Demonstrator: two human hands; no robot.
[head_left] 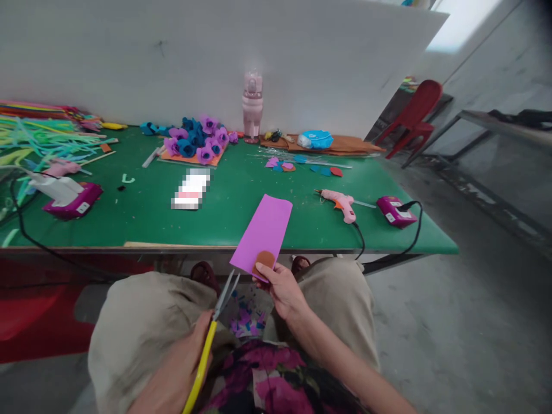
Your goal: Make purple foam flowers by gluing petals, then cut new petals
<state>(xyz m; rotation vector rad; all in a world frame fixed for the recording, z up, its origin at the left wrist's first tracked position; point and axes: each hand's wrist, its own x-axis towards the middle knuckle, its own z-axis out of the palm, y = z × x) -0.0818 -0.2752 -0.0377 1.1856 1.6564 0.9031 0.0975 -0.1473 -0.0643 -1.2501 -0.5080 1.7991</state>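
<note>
My left hand [190,356] grips a pair of yellow-handled scissors [223,299], whose blades stand slightly apart and point up toward the table edge. Between the thumb and fingers of my right hand [282,287] are a purple sheet [265,230] and a round brown piece [264,263] pressed flat on its near end. The scissor tips are just left of the sheet's lower edge, and I cannot tell whether they touch it. The sheet's far end reaches over the green table [224,224]. My right fingers are mostly hidden beneath the sheet.
Purple and blue flowers [198,138] lie at the back, beside a pink bottle [252,109]. A pink glue gun [340,202] is at right, corded near a magenta power block [394,211]. Coloured strips [47,138] cover the left end. Scraps [248,322] litter the floor.
</note>
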